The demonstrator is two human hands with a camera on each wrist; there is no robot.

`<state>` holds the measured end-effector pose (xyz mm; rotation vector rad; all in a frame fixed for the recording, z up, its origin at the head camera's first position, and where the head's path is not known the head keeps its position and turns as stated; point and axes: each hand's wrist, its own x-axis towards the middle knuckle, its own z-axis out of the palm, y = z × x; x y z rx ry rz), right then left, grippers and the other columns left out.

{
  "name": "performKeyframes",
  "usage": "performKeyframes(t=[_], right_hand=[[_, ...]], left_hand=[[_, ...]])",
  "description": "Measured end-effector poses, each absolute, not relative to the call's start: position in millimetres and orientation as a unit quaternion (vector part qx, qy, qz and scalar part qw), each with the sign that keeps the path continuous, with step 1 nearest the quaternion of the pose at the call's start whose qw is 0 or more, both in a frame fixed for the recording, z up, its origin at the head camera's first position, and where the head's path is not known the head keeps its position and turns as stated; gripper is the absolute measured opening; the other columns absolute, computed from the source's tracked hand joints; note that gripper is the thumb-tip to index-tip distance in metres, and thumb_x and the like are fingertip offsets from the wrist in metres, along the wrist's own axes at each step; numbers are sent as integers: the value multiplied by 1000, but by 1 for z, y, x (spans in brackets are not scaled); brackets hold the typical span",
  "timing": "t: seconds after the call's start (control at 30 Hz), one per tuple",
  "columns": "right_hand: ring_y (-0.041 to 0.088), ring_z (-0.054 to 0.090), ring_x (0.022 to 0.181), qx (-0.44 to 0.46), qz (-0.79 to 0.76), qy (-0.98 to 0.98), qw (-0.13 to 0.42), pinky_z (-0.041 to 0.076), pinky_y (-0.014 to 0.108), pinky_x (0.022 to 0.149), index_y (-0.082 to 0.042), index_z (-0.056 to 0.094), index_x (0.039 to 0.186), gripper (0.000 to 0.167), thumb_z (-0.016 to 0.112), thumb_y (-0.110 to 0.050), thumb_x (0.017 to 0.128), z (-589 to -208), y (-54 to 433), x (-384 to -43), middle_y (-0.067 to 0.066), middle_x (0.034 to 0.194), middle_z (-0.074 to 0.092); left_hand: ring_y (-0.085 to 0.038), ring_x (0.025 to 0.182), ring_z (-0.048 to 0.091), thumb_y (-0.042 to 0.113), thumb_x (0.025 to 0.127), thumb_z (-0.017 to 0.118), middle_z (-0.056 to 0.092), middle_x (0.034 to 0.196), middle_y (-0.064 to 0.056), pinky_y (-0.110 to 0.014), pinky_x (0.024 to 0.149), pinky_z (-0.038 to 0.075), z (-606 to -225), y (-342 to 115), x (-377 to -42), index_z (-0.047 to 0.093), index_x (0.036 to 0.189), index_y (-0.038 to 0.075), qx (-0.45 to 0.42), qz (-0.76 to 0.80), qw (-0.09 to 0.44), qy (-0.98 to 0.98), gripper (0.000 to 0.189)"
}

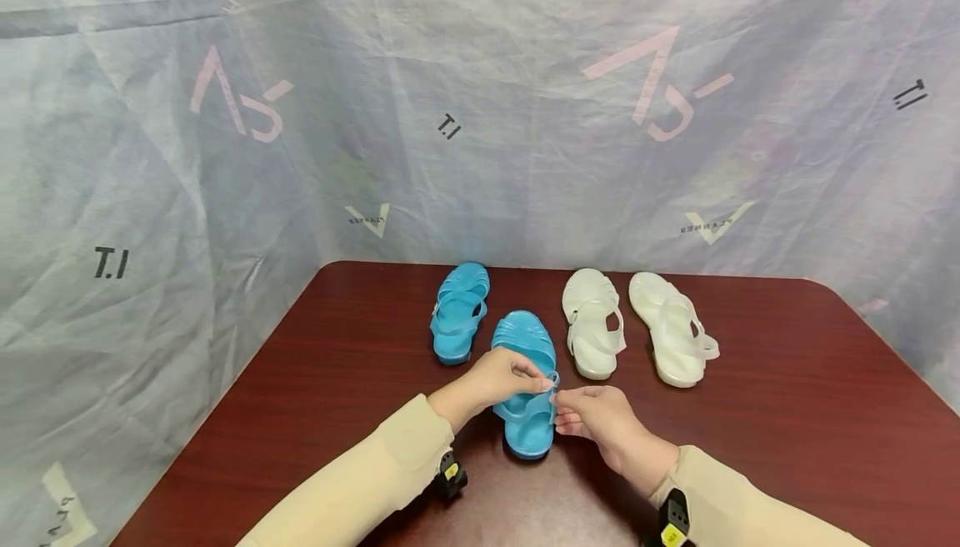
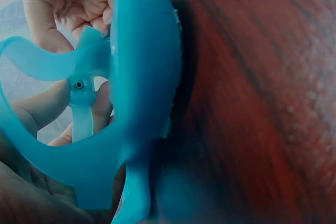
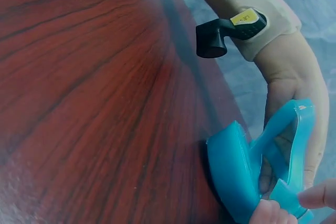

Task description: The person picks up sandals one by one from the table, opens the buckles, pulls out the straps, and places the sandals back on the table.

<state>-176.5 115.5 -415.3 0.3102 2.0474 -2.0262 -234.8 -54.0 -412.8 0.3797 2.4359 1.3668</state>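
A blue jelly sandal [image 1: 522, 333] lies on the table, its toe away from me. My left hand [image 1: 501, 378] reaches across it and pinches the strap by its small buckle on the right side. From the right, my right hand [image 1: 603, 420] holds the same ankle strap between thumb and fingers. In the left wrist view the strap's buckle piece [image 2: 81, 85], with a small metal stud, sits between the left fingers. The strap [image 3: 286, 195] is at my right fingertips in the right wrist view. Whether its end is through the buckle, I cannot tell.
Another blue sandal [image 1: 456, 313] lies farther back on the left. Two white sandals [image 1: 592, 326] [image 1: 670, 332] are side by side to the right. A printed grey cloth [image 1: 525, 113] hangs behind the dark red table [image 1: 300, 414]. Each wrist wears a black camera [image 1: 450, 476].
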Motion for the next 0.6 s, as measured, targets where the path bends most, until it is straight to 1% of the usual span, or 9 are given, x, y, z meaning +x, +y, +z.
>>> performKeyframes(t=[0.37,0.6], right_hand=[[14,62,62,110,-695,700,123,57,25,63,15,59,104,28,62,-5,84,-414,116,-180,7,68,63],[13,62,62,108,-692,704,119,57,25,64,14,58,104,29,62,-7,84,-415,117,-183,6,69,62]], left_hand=[[-9,86,60,26,85,76,73,83,-1,-26,76,50,-412,-54,-234,77,89,8,124,496,179,841,18],[-10,87,59,28,83,77,72,82,0,-27,76,49,-412,-52,-234,77,86,9,109,501,175,841,18]])
